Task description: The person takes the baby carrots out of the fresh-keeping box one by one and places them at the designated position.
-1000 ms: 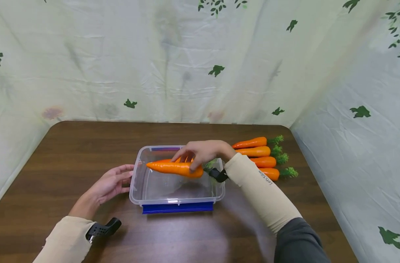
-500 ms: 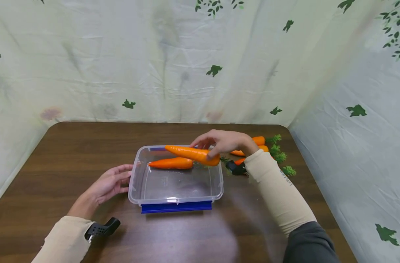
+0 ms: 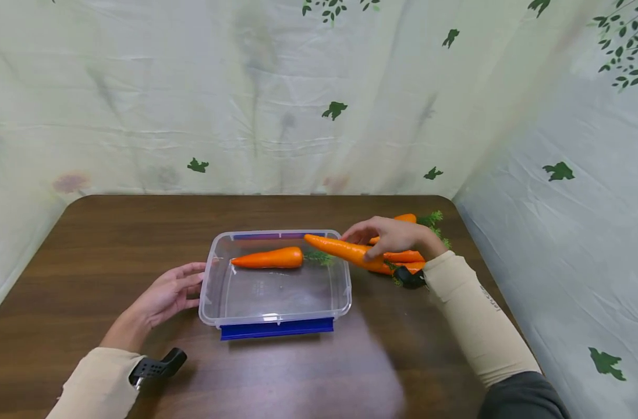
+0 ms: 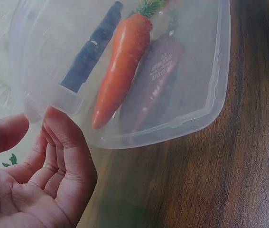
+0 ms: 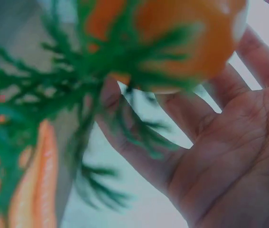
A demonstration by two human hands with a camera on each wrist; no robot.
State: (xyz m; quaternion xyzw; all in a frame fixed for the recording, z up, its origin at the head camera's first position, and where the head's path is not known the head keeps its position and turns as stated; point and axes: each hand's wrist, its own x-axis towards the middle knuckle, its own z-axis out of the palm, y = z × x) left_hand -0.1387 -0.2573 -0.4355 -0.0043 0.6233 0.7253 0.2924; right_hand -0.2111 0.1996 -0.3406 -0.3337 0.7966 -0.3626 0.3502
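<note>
An orange carrot [image 3: 269,258] with a feathery green top lies in a clear plastic box [image 3: 272,299], near its back wall. Beside the box, my left hand [image 3: 164,297] has its fingertips at the left wall, fingers relaxed; the left wrist view shows them right at the rim. My right hand [image 3: 397,235] holds a second carrot [image 3: 342,249] by its thick end, between thumb and fingers. The tip of that carrot points left over the box's right rim. Up close in the right wrist view, its green top [image 5: 129,61] hangs blurred in front of the palm.
More carrots [image 3: 405,256] lie on the brown table [image 3: 130,233] right of the box, partly hidden by my right hand and its wrist camera. A blue latch [image 3: 277,329] hangs on the box's front. A white leaf-printed curtain [image 3: 219,105] hangs behind the table.
My right hand has carried its carrot from over the middle of the box to the right rim, uncovering the carrot inside. The left hand has stayed at the box's left side.
</note>
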